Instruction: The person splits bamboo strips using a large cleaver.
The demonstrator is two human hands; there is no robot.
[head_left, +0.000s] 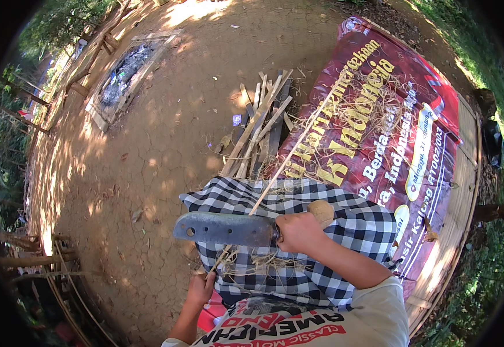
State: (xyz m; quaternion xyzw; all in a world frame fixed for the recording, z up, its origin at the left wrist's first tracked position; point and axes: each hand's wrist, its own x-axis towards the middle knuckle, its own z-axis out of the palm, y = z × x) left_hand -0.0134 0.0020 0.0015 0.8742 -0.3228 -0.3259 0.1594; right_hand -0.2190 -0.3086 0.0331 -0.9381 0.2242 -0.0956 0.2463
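Observation:
My right hand (298,232) is closed round the handle of a cleaver (226,229). The wide dark blade has a few holes and points left over my lap. Beneath the blade runs a long, thin bamboo strip (289,156), sloping from the lower left up to the far right. My left hand (200,288) pinches the strip's near end. Across my lap lies a black-and-white checkered cloth (344,277), with curly bamboo shavings (275,264) on it. The blade hides where it meets the strip.
Split bamboo pieces (257,133) lie heaped ahead of my lap. To the right, a dark red printed banner (350,49) strewn with shavings covers a bamboo platform (469,150). A framed ash pit (97,118) is at the far left on cracked earth. A wooden railing (35,261) stands left.

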